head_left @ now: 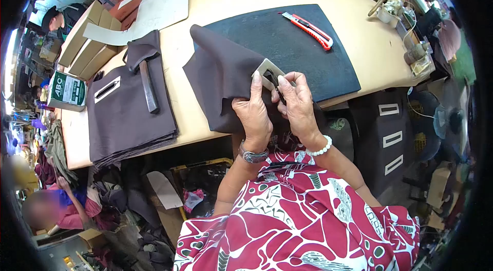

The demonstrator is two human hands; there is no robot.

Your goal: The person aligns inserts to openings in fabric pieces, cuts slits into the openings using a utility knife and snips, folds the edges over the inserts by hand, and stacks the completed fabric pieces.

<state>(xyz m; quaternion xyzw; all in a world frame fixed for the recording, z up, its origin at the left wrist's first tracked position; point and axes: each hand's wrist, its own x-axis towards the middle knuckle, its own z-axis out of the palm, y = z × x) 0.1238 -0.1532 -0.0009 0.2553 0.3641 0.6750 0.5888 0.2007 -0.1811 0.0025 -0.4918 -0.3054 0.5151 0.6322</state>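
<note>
A dark brown fabric piece (221, 63) is lifted and folded up at the table's front edge. On it is a pale rectangular patch (263, 68) with a slot, tilted towards me. My left hand (254, 119) is closed on the fabric, its thumb pressing the patch's lower left corner. Closed at the patch's right side is my right hand (299, 109), pinching dark material at the slot; its fingertips are partly hidden. Beneath the fabric is a dark cutting mat (328, 60). A red and white utility knife (308, 31) lies on the mat, beyond my hands.
At left, a hammer (148, 86) rests on a stack of dark fabric pieces (120, 127), the top one with a slotted patch. Boxes (92, 35) and a green-and-white ABC box (67, 91) stand behind. Patched fabric (380, 137) hangs at right. Another person (77, 204) sits lower left.
</note>
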